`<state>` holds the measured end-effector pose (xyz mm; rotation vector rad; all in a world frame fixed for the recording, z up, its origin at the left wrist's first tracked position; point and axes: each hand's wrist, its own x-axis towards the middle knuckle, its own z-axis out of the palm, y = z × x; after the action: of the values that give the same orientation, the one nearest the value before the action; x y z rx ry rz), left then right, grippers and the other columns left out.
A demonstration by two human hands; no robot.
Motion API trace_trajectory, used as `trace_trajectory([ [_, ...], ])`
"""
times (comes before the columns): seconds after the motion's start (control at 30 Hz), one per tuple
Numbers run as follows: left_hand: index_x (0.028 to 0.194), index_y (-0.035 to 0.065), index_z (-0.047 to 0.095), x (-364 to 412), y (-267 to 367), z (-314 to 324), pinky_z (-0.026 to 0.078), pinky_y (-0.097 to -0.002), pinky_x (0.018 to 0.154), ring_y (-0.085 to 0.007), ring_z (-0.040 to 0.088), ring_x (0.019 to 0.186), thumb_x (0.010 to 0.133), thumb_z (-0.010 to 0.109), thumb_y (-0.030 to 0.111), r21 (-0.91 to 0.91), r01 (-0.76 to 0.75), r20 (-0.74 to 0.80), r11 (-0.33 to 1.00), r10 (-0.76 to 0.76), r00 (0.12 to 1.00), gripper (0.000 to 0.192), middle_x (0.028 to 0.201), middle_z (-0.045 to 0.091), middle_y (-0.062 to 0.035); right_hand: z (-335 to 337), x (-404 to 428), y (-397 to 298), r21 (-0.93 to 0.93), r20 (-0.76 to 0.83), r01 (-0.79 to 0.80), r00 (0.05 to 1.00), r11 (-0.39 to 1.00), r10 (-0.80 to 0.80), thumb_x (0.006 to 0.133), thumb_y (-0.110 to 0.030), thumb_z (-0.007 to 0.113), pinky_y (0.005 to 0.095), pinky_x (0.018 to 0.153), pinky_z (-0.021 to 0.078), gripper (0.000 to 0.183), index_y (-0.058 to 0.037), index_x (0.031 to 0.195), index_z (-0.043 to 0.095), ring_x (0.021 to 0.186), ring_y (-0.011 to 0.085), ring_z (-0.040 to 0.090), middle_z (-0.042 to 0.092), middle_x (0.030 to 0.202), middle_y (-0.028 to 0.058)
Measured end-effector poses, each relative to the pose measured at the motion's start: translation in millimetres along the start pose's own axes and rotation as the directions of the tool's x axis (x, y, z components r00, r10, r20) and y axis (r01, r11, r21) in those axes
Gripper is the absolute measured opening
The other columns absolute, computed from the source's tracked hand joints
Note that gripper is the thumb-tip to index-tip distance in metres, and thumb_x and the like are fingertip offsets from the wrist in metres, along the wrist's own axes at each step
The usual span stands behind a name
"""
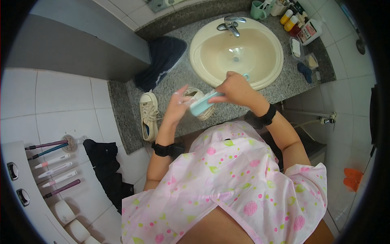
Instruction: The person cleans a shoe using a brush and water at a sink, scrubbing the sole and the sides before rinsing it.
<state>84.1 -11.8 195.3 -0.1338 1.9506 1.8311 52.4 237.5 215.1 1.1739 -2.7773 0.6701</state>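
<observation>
My right hand (237,90) grips a light-blue scrubbing brush (202,105) just in front of the sink. A ring of similar colour shows past the hand, over the sink's near rim. My left hand (176,106) has white foam on it and its fingers are spread at the bristle side of the brush; whether they touch it is unclear. Below the brush lies a cream canvas shoe (207,114), partly covered by brush and hands. Its laced mate (149,114) rests on the granite counter (170,126), left of my left forearm.
A cream oval sink (198,58) with a chrome faucet (232,24) is set into the counter. A dark cloth (164,58) lies to its left. Bottles (309,32), a soap dish (296,48) and a green cup (258,11) stand right. Toothbrushes (56,169) hang at lower left.
</observation>
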Motion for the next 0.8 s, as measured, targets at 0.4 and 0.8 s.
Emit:
trace_trajectory([
  [0.4,0.143,-0.0031,0.034,-12.3,-0.4,-11.6,0.041,-0.0282,0.092,-0.0146,0.060,0.095,0.084,0.061,0.004,-0.040,-0.024,-0.054,0.999,0.022,0.998,0.065,0.099,0.068,-0.0117,35.2,-5.9,16.0,0.314,0.018,-0.155,0.987,0.937,0.157,0.080,-0.053,0.065,0.0409,0.054,0.0422,0.052,-0.0046,0.063,0.065,0.053,0.0327,0.054,0.056,0.056,0.0155],
  [0.8,0.148,0.0027,0.021,-86.2,-47.1,-47.8,0.040,-0.0336,0.100,-0.0191,0.055,0.109,0.091,0.055,0.004,-0.520,-0.191,-0.265,0.833,0.055,0.963,0.067,0.113,0.058,-0.0107,124.2,29.7,-19.7,0.558,0.357,-0.385,0.911,0.735,0.206,0.089,-0.054,0.050,0.0445,0.060,0.0450,0.058,-0.0028,0.069,0.068,0.060,0.0365,0.058,0.060,0.063,0.0182],
])
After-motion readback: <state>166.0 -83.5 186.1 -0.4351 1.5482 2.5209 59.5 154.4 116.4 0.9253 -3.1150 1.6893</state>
